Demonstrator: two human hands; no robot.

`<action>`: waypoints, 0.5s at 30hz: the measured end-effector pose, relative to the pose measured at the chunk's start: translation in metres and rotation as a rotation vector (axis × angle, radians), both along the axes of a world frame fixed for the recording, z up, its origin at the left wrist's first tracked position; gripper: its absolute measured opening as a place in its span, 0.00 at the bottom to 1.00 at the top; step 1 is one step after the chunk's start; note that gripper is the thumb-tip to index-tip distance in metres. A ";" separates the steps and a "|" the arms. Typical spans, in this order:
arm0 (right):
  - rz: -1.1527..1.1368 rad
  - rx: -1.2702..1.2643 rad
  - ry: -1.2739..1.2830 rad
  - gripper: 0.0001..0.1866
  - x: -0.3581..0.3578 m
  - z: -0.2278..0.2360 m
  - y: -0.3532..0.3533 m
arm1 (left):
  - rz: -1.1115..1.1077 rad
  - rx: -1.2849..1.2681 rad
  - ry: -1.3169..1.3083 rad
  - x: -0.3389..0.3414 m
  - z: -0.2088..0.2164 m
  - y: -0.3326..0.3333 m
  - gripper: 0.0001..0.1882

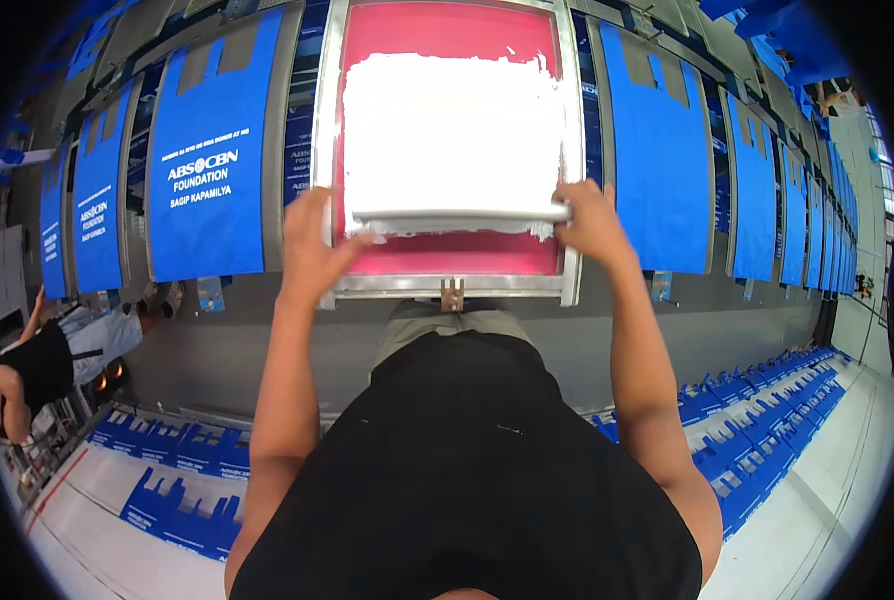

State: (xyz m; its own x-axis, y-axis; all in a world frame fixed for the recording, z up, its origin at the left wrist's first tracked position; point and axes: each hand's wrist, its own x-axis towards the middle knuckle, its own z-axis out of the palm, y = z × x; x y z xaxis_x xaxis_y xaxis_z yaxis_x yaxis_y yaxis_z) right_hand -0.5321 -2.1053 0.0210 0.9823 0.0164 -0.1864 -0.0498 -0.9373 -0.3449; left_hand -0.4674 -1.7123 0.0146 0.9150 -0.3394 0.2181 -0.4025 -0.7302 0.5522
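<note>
A screen-printing frame [571, 150] with metal rails and red mesh [447, 25] lies straight ahead of me. White ink covers most of the mesh in a thick layer. Across its near part rests a long pale squeegee [457, 213], roughly level from side to side. My right hand [592, 222] pinches the squeegee's right end, fingers on the far side and thumb on the near side. My left hand [312, 245] is over the frame's left rail, its thumb stretched toward the squeegee's left end and its fingers apart from it.
Blue bags lie flat on grey boards in a row; a printed bag [207, 165] is to the left, a plain bag [657, 150] to the right. A metal clamp [452, 294] sits at the frame's near edge. More blue bags [182, 510] cover the floor. Another person [52, 355] bends at far left.
</note>
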 end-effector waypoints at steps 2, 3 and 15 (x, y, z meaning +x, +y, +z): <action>0.073 -0.078 0.014 0.20 -0.014 0.006 0.026 | -0.243 0.156 0.100 0.003 0.020 -0.026 0.21; 0.119 -0.049 -0.020 0.19 -0.024 -0.007 0.032 | -0.332 0.315 0.199 0.006 0.015 -0.035 0.18; 0.157 -0.241 -0.317 0.15 0.166 -0.048 -0.006 | -0.212 0.305 -0.129 0.173 -0.042 -0.085 0.18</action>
State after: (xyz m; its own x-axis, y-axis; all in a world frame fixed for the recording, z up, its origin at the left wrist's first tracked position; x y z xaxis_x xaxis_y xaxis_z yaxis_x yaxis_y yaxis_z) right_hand -0.3660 -2.1114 -0.0272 0.9807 0.1630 0.1080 0.1729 -0.9808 -0.0902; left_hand -0.2947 -1.7969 -0.0277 0.7893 -0.5849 0.1866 -0.6139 -0.7460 0.2581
